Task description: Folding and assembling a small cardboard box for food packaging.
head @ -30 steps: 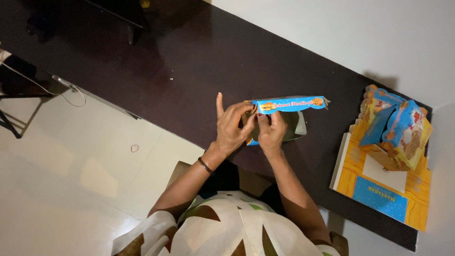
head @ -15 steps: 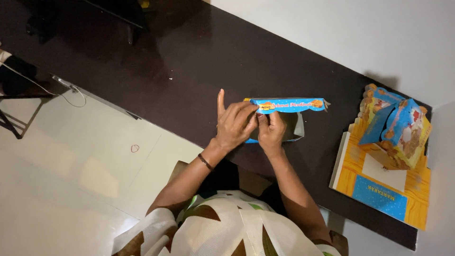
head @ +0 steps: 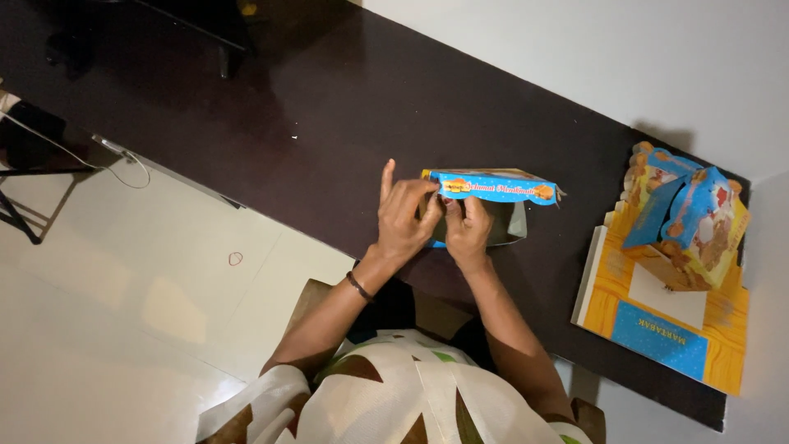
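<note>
Both hands, left hand (head: 404, 215) and right hand (head: 467, 230), pinch the blue box (head: 491, 187) end on the desk (head: 329, 123); fingers pressed together, box now lower, folding continues.

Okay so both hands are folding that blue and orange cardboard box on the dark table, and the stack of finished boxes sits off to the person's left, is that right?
Not quite. The head view shows the stack of finished boxes to the person's right, on the flat orange sheets. The rest holds: the left hand and the right hand are both on the blue and orange cardboard box on the dark table.
</note>
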